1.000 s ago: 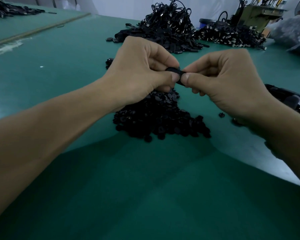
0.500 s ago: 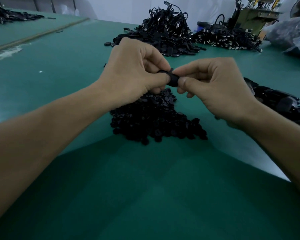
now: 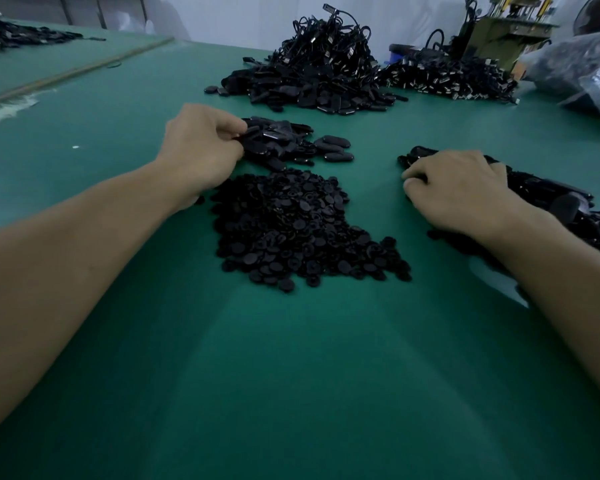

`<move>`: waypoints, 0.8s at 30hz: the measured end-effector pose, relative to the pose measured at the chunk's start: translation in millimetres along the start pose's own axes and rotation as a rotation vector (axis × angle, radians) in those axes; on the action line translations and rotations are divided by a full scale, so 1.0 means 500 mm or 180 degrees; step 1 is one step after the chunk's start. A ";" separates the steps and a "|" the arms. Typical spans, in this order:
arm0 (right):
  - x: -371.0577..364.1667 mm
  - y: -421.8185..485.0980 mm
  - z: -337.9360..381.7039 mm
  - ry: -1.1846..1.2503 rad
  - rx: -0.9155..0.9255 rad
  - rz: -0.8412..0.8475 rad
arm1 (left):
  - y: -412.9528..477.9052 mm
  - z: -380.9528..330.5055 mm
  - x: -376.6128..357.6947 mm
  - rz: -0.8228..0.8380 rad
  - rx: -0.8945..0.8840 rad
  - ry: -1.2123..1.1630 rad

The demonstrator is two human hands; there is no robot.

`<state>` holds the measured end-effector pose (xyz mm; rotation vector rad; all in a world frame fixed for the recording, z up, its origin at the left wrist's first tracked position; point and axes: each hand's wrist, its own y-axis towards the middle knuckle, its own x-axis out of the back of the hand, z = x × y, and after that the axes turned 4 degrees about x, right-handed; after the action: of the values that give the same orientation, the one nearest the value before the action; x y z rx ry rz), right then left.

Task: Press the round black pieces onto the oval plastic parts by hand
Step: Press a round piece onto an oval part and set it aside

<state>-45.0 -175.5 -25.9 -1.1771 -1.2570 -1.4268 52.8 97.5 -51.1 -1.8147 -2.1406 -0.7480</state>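
Low over the green surface [image 3: 291, 375], the left hand [image 3: 201, 150] sits just behind and to the left of the heap of round black pieces [image 3: 298, 230]. Its thumb and fingers are curled in, and it pinches an oval part [image 3: 253, 135] at the left edge of a small pile of oval parts [image 3: 291, 140]. That pile lies directly behind the heap of round pieces and almost touches it, and a few loose ovals trail off its right side. The right hand [image 3: 465, 192] rests knuckles-up to the right of the round pieces, apart from them, with a strip of bare green between. Its fingers [image 3: 411, 175] are bent down against the surface at the left end of a third dark pile [image 3: 555, 206], which stretches away to the right under the wrist. Whether this hand is holding anything underneath cannot be told, as the palm hides it. The pieces in that pile are too dark and blurred to make out. Well behind the round pieces stands a tall mound of black cables and oval shells [image 3: 326, 64]. To the right of that mound is a lower spread of cables with metal plugs [image 3: 447, 77]. Behind those plugs stands an olive-green machine [image 3: 499, 32], and a crumpled plastic bag [image 3: 586, 71] sits at the far right edge. Far off to the left of the round pieces, beyond a seam in the surface, lies another dark pile [image 3: 14, 34].
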 end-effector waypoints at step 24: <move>0.020 -0.002 -0.021 0.0489 0.0023 -0.0563 | -0.046 -0.022 0.014 0.0243 -0.1033 0.0612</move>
<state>-48.8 -185.9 -16.8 -0.9506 -1.2818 -1.6081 27.8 95.3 -43.8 -1.8711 -1.9033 -1.2561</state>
